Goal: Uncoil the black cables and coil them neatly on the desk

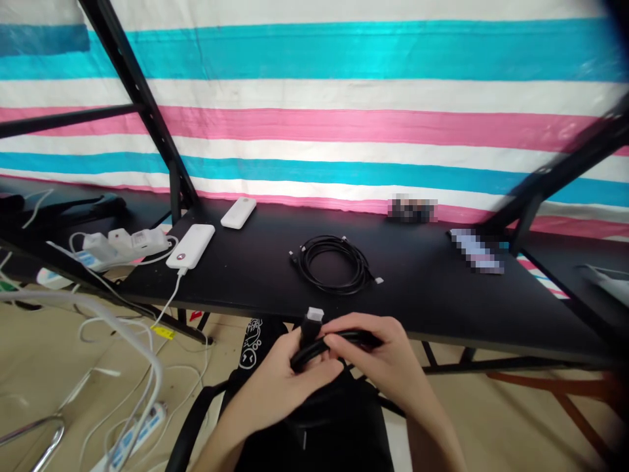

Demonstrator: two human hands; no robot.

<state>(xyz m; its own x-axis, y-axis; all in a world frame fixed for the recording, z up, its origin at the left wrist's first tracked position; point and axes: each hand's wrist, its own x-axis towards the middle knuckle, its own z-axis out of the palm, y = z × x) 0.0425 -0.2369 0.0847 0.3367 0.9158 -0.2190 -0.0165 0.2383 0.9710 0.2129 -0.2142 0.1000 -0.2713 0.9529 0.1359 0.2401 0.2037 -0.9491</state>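
Note:
A thick black cable is bundled in my two hands, just in front of the table edge and above my lap. Its rectangular plug with a pale tip points up beside my left hand. The left fingers are closed around the bundle. My right hand pinches the same cable from the other side, thumb and fingers pressed together. Part of the bundle is hidden by the hands. On the black table beyond them lies a coiled black cable with several light-tipped connectors.
Two white power banks lie at the table's left, one with a white cord plugged in. Further left is a power strip with several chargers. A blurred phone-like object lies right. Black metal frame posts slant up at both sides.

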